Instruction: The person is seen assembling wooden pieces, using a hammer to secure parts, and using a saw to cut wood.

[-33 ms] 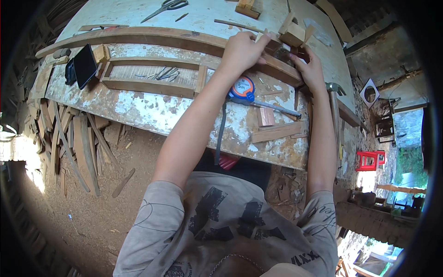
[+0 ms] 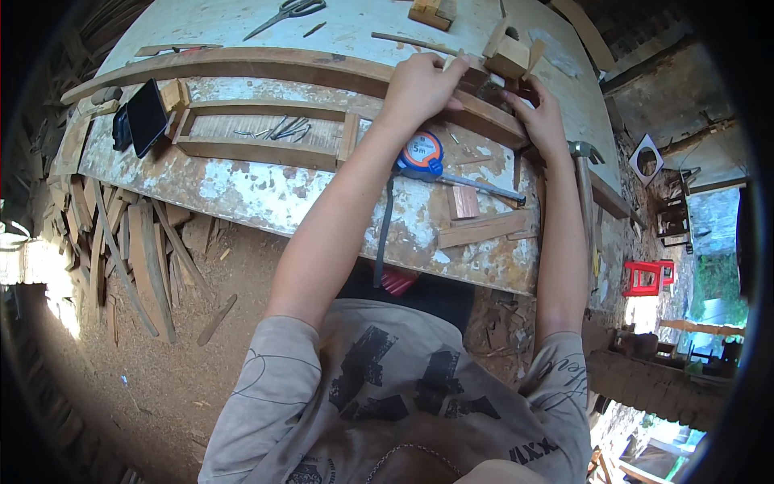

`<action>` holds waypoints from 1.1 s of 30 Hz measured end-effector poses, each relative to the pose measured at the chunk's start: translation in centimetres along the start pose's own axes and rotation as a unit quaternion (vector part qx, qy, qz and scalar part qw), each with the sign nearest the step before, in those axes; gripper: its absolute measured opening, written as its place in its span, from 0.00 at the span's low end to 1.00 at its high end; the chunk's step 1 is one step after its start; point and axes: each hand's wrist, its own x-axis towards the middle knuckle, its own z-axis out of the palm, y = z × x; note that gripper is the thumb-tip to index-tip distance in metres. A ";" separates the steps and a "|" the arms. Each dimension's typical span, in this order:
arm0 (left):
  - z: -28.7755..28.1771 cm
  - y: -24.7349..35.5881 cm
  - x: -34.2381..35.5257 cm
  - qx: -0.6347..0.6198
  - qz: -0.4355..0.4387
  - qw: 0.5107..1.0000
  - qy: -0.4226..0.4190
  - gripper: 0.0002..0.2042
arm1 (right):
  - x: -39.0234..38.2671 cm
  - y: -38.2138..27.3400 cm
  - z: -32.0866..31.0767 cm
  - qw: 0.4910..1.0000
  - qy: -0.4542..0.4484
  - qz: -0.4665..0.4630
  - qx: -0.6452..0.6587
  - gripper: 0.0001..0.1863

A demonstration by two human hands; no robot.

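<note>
My left hand (image 2: pixel 421 89) is closed around a small brown wooden piece (image 2: pixel 474 79) at the far side of the workbench. A pale bit of wood shows by its fingertips. My right hand (image 2: pixel 538 117) closes its fingers at that piece's right end, where the grip is partly hidden. Both hands are over the right end of a long wooden bar (image 2: pixel 488 121). Just beyond them stands a light wooden block (image 2: pixel 509 58) with a hole. A blue and orange tape measure (image 2: pixel 421 153) lies nearer me, below my left hand. Beside my right wrist rests a hammer (image 2: pixel 584 153).
A shallow wooden tray (image 2: pixel 258 152) holds several nails. Left of it a dark phone (image 2: pixel 147 118) leans upright. Scissors (image 2: pixel 289 14) lie at the back. Offcuts (image 2: pixel 484 230) sit near the front edge. Scrap strips (image 2: pixel 149 258) lean at the bench's left, and a red stool (image 2: pixel 642 278) stands right.
</note>
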 end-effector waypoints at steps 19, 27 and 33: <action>-0.4 0.4 -0.8 -0.113 -0.049 0.991 -0.052 0.24 | -0.4 -0.2 0.4 1.000 0.020 -0.009 -0.004 0.32; 0.1 -1.5 1.5 -0.265 -0.012 0.964 0.022 0.43 | -0.1 -0.3 0.9 0.998 0.046 -0.025 -0.033 0.32; 0.5 -0.3 -0.8 -0.303 -0.004 0.946 0.116 0.38 | -0.2 0.1 1.1 0.996 0.076 0.011 -0.052 0.32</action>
